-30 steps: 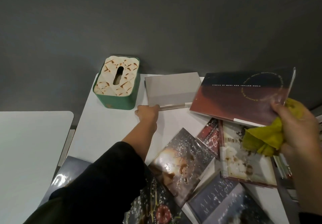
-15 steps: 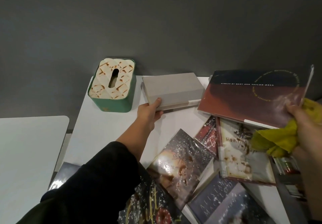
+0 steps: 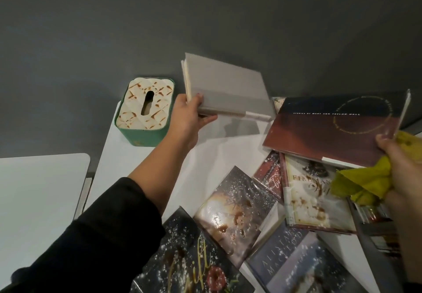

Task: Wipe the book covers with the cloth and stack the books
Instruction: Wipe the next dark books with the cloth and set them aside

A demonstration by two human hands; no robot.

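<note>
My left hand [image 3: 190,115] grips a plain grey book [image 3: 225,87] by its near left corner and holds it tilted up above the far part of the white table [image 3: 127,162]. My right hand [image 3: 404,167] holds a dark red and black book [image 3: 328,130] at its right edge, together with a bunched yellow cloth [image 3: 363,185]. Several soiled books lie scattered below: a speckled one with brown stains [image 3: 237,212], a cream one with stains [image 3: 312,194], a grey-blue one [image 3: 294,263] and a dark one with gold lettering [image 3: 189,263].
A green tissue box [image 3: 145,110] with a stained cream lid stands at the table's far left, close to my left hand. A grey wall rises behind. A second white table [image 3: 38,201] lies to the left across a gap. More book spines [image 3: 379,231] sit at the right.
My left hand closed on the grey book and lifted it off the table, tilting it upward. My right hand kept the red book and the cloth, drifting slightly right.
</note>
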